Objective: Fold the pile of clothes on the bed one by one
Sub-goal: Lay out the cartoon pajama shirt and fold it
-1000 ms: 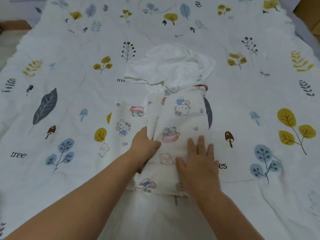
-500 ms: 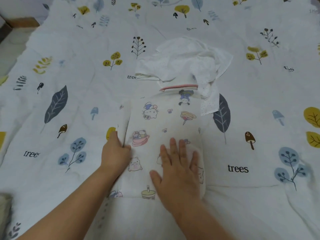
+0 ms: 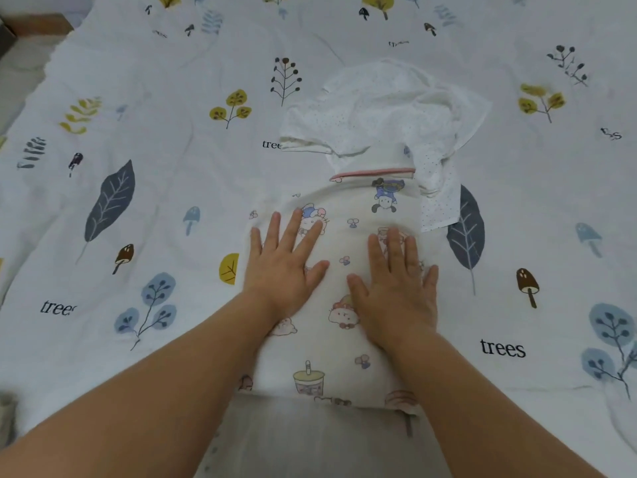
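A white garment with cartoon prints and a pink trim (image 3: 344, 353) lies folded into a narrow rectangle at the near middle of the bed. My left hand (image 3: 284, 263) lies flat on its left half with the fingers spread. My right hand (image 3: 396, 288) presses flat on its right half, fingers straight. Just beyond it sits a crumpled pile of white dotted clothes (image 3: 382, 108), whose near edge overlaps the folded garment's far right corner.
The bed is covered by a white sheet printed with leaves, mushrooms and the word "trees" (image 3: 144, 208). A plain white strip of bedding (image 3: 310, 439) runs along the near edge between my forearms. Floor shows at the far left (image 3: 20, 63).
My left hand let go of the garment's left edge and now lies flat on top. The right hand slid forward over the cloth. The garment lies flatter and narrower.
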`<action>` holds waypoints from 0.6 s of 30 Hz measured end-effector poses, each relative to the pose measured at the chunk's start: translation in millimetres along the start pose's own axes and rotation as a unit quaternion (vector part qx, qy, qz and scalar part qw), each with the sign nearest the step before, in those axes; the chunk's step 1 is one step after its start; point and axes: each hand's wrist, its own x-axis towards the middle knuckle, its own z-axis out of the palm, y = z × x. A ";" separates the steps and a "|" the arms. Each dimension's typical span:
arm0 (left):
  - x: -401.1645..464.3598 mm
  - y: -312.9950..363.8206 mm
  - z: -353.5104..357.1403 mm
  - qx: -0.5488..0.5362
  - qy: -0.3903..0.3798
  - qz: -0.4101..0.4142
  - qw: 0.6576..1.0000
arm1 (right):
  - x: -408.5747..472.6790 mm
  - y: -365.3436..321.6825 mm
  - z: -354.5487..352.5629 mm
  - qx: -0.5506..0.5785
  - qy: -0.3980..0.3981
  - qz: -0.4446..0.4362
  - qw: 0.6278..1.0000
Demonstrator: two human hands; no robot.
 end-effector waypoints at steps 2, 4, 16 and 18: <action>1.9 -1.0 5.3 -0.013 -0.003 -0.005 1.000 | 3.3 0.8 7.1 0.006 0.000 0.001 1.000; 3.5 -0.7 7.3 -0.021 0.004 -0.007 1.000 | 6.3 2.2 9.0 0.012 0.007 0.000 1.000; -13.3 5.7 -18.9 -0.035 -0.012 -0.038 0.999 | -2.9 9.3 -2.0 0.123 0.049 -0.028 0.991; -35.1 3.6 -26.7 -0.090 0.041 -0.133 0.986 | -20.8 14.8 -12.3 0.223 0.127 0.031 0.966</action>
